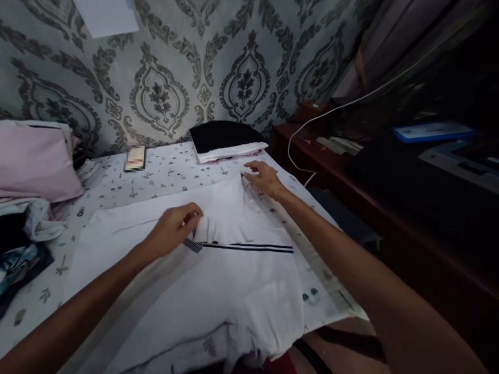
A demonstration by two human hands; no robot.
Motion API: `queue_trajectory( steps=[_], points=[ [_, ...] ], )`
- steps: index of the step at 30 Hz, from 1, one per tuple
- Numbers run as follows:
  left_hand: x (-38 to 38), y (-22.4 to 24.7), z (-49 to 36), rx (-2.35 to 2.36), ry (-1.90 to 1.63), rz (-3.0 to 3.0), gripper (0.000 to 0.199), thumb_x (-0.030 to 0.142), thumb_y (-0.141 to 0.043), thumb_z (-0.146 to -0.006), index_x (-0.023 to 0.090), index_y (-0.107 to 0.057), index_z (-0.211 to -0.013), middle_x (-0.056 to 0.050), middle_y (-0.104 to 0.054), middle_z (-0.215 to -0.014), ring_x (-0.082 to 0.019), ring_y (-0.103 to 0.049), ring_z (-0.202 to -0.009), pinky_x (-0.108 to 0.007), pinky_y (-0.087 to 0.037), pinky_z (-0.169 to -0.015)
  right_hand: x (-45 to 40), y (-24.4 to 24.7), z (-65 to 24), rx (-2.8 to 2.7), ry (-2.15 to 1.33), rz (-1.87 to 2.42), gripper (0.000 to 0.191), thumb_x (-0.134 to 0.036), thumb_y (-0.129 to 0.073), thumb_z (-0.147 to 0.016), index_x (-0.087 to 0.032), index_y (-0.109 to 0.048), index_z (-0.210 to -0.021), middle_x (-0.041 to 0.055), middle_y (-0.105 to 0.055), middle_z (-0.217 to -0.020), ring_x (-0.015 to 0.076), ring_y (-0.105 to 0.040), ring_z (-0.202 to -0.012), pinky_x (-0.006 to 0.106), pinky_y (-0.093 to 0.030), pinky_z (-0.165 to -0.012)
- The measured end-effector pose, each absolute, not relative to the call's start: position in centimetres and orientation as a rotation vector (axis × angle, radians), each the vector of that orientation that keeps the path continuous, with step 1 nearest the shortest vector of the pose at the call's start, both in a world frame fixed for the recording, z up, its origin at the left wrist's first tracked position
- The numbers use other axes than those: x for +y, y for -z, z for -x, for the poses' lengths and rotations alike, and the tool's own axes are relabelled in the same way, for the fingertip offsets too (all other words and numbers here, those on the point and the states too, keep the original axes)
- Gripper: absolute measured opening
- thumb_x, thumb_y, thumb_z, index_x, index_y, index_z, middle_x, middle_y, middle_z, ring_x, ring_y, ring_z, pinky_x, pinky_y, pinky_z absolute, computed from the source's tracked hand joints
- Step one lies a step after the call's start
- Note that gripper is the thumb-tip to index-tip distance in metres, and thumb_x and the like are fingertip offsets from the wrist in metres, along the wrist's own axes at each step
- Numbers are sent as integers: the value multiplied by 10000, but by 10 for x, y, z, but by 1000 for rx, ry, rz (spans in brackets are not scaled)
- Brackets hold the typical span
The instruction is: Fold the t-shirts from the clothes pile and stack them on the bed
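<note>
A white shirt (234, 277) with dark stripes lies spread on the patterned bedsheet, partly folded over near its middle. My left hand (177, 224) is closed at the folded part, thumb and fingers pinching the white cloth beside a small striped trim. At the shirt's far right edge, my right hand (264, 178) has its fingers curved and apart, with the thumb close to or touching a raised corner of the cloth. Creases run between the two hands. The near side of the shirt is bunched at the bed's edge.
Beyond the shirt sits a folded stack with a black garment (227, 135) on top. A small pale box (135, 158) lies by the wall. Piled clothes, including a pink one (24, 160), are at left. A dark reddish table (296, 136) with a white cable (344, 105) stands at right.
</note>
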State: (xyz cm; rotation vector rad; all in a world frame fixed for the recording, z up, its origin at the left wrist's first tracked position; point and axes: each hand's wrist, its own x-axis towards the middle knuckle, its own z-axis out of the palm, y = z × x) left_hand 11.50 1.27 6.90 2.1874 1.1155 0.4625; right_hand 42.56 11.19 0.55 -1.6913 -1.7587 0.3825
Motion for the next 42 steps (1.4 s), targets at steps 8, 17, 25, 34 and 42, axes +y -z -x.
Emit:
queue_trajectory(
  steps=[8, 17, 25, 34, 42],
  points=[
    [3, -52, -127, 1404, -105, -2531, 241, 193, -529, -893, 190, -556, -1133, -92, -658, -1146, -252, -618, -1068, -389, -508, -887, 31, -7, -330, -2274, -229, 1256, 366, -294, -461, -967, -176, -640, -1263, 152, -535, -1460, 308, -450, -1384, 510, -398, -1117],
    [12, -36, -37, 1693, -144, -2586, 525, 394, -466, -999, 112, -397, -1437, -222, -362, -1577, -341, -289, -1488, -524, -301, -1173, 23, 26, -312, -2439, -57, 1238, 524, -420, -341, -1022, -148, -537, -1425, 177, -473, -1529, 305, -384, -1456, 530, -349, -1170],
    [14, -38, 37, 2090, -87, -2186, 633, 535, -333, -1012, 59, -408, -1423, -278, -403, -1535, -370, -339, -1463, -528, -314, -1142, 35, 5, -317, -2437, -156, 1301, 493, -478, -369, -1002, -228, -625, -1341, 123, -588, -1432, 301, -523, -1351, 480, -467, -1097],
    [-10, -36, 59, 1728, -541, -2397, 239, 279, -402, -974, 184, -620, -952, -71, -659, -937, -224, -591, -956, -378, -492, -886, 36, -19, -207, -2635, -195, 987, 319, -189, -608, -884, -202, -686, -1193, 145, -640, -1334, 308, -576, -1244, 492, -470, -1027],
    [-30, -10, 81, 1568, -697, -2477, 293, 255, -414, -976, 173, -585, -1200, -131, -618, -1223, -222, -561, -1175, -421, -487, -1038, 65, -23, -93, -2674, -189, 1012, 229, -105, -476, -947, -183, -687, -990, 126, -706, -1055, 262, -599, -1052, 353, -497, -795]
  ],
)
